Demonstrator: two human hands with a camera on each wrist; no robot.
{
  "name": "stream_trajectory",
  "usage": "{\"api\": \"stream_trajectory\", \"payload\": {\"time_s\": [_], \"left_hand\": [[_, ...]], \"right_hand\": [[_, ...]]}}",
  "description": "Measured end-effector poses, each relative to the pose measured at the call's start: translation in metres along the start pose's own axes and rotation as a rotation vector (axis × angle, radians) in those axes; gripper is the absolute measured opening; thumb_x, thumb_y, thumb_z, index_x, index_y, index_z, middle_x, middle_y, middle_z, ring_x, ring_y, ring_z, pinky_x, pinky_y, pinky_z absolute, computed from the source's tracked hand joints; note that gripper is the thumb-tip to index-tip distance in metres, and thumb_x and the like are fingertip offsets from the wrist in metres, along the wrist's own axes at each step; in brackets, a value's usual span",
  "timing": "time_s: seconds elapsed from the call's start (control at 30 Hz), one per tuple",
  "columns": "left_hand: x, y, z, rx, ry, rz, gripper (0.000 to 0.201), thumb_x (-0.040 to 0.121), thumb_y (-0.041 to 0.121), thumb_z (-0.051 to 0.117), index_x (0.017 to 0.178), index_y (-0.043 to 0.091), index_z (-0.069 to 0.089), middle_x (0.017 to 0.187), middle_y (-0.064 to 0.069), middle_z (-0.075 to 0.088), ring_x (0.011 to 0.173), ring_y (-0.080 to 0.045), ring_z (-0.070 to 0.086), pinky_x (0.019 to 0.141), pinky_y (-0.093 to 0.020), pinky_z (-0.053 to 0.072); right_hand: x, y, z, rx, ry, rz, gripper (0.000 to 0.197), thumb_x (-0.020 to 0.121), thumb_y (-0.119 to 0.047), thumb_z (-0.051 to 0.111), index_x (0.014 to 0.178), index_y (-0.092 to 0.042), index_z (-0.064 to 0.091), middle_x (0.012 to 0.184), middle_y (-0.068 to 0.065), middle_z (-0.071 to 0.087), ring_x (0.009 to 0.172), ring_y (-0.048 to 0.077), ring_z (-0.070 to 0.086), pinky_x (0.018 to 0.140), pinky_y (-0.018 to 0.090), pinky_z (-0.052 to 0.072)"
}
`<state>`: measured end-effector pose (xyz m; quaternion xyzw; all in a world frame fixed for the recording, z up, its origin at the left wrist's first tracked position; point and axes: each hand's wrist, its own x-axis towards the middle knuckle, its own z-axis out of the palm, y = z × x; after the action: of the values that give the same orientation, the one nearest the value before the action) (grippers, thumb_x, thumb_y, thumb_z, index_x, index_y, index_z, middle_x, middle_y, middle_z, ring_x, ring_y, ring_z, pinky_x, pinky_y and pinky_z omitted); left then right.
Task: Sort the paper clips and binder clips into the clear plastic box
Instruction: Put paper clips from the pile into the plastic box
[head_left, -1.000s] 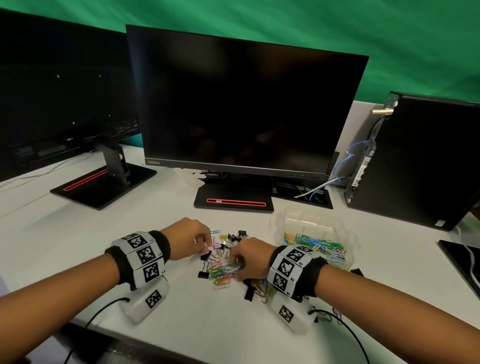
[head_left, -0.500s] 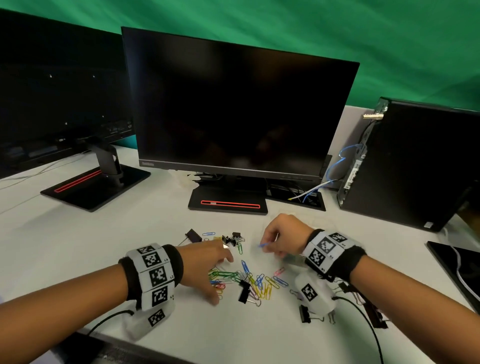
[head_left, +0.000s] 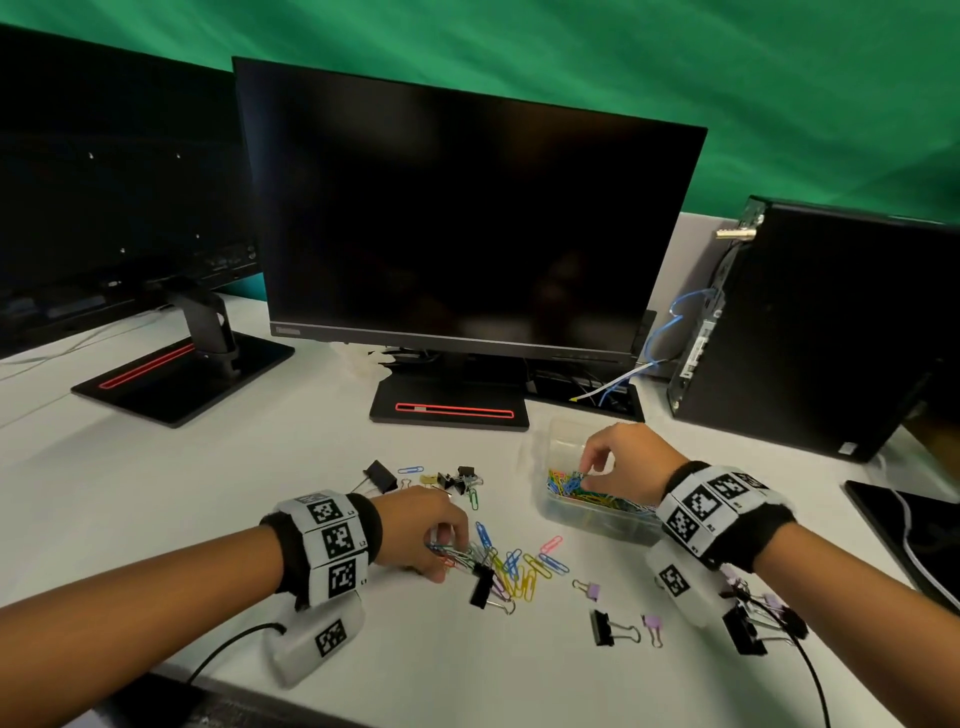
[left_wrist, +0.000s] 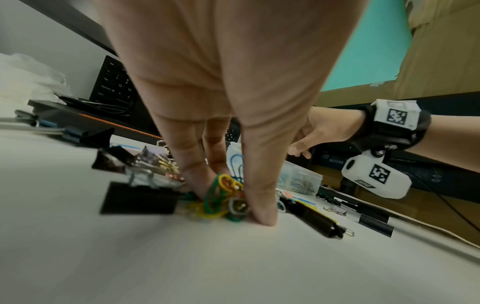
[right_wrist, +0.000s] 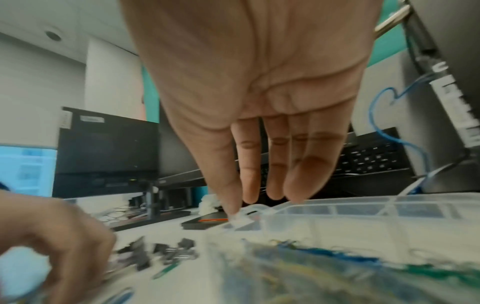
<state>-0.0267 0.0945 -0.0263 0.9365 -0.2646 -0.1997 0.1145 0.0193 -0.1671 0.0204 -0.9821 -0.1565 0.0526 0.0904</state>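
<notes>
The clear plastic box (head_left: 597, 522) stands right of centre, its near compartment full of coloured paper clips (head_left: 576, 486). My right hand (head_left: 589, 467) hovers over it with fingers pointing down and nearly straight; the right wrist view shows nothing between the fingertips (right_wrist: 249, 197) above the box rim (right_wrist: 337, 205). My left hand (head_left: 441, 551) pinches a bunch of coloured paper clips (left_wrist: 221, 191) against the table between thumb and fingers. More loose paper clips (head_left: 519, 566) lie just right of it. Black binder clips (head_left: 480, 587) and small purple ones (head_left: 592, 590) are scattered nearby.
A monitor base (head_left: 449, 408) sits behind the clips, a second monitor stand (head_left: 182, 374) at the left, a black computer tower (head_left: 831, 327) at the right. A cluster of binder clips (head_left: 457, 480) lies further back, another pile (head_left: 753, 618) under my right wrist.
My right hand went from the loose clips on the table to above the box. My left hand drew back and closed its fingers round a bunch of paper clips.
</notes>
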Motion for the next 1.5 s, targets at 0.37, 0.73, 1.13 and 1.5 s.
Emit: {"api": "stream_trajectory", "payload": {"time_s": [0.37,0.73,1.13,1.5], "left_hand": [[0.007,0.009,0.0,0.03,-0.05,-0.045,0.038,0.084,0.025,0.066,0.119,0.015,0.055,0.101,0.0,0.053,0.087,-0.011,0.042,0.068,-0.019,0.034],[0.019,0.023,0.004,0.005,-0.034,-0.039,0.035,0.086,0.026,0.064,0.116,0.012,0.054,0.117,-0.009,0.059,0.106,-0.024,0.054,0.077,-0.023,0.035],[0.021,0.015,-0.001,-0.091,0.062,0.009,0.032,0.087,0.023,0.062,0.118,0.015,0.06,0.11,-0.005,0.064,0.09,-0.015,0.053,0.073,-0.019,0.037],[0.053,0.019,-0.034,-0.452,0.188,0.02,0.022,0.082,0.016,0.068,0.104,0.009,0.068,0.085,0.0,0.07,0.067,-0.007,0.062,0.067,-0.022,0.052]], "right_hand": [[-0.029,-0.037,0.043,-0.061,-0.363,-0.138,0.088,0.059,-0.056,0.079,0.132,-0.027,0.04,0.118,-0.005,0.043,0.107,0.015,0.046,0.097,0.033,0.044],[-0.02,-0.06,0.064,0.156,-0.325,-0.156,0.044,0.069,-0.025,0.081,0.106,-0.015,0.061,0.091,-0.005,0.05,0.061,0.003,0.048,0.056,0.014,0.037],[-0.023,-0.039,0.051,0.236,-0.333,-0.053,0.016,0.076,-0.006,0.069,0.09,-0.011,0.072,0.064,-0.006,0.063,0.05,0.0,0.059,0.055,0.014,0.05],[-0.01,0.004,-0.004,0.402,-0.032,0.054,0.012,0.069,-0.008,0.078,0.08,-0.01,0.076,0.071,-0.007,0.067,0.057,-0.002,0.06,0.067,0.022,0.054]]}}
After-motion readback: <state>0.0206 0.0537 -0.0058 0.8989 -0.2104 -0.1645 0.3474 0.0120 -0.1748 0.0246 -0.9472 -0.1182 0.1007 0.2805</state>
